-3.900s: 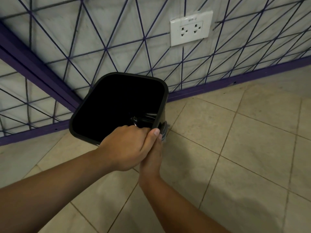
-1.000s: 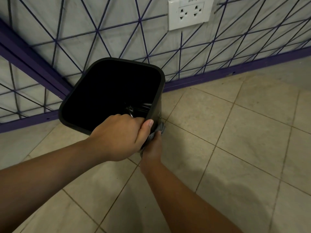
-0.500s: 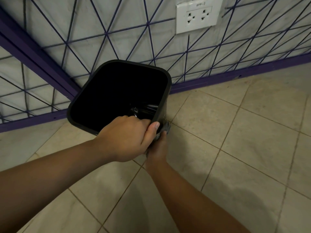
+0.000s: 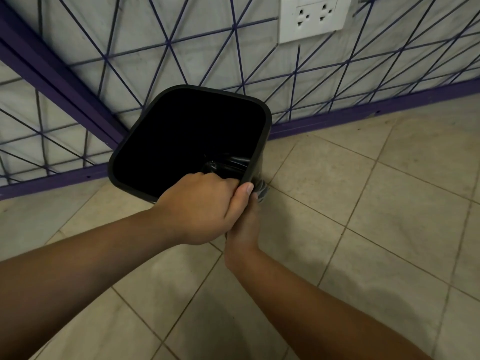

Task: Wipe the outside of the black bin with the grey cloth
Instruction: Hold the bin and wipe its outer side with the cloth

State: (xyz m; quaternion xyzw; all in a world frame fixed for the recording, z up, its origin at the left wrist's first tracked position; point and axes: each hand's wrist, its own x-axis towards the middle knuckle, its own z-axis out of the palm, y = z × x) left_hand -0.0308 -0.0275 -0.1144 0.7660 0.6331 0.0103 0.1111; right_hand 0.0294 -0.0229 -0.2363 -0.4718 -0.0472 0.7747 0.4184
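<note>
Head view. Bin (image 4: 187,141): black, tilted, mouth toward the camera, above the tiled floor (image 4: 363,229) near the wall (image 4: 207,42). Left hand (image 4: 200,206): fingers hooked over the bin's near rim, thumb outside. Right hand (image 4: 246,224): below the left, largely hidden; finger state cannot be told. Cloth (image 4: 261,190): grey, against the bin's outer right side. Socket (image 4: 311,18): white, on wall.
</note>
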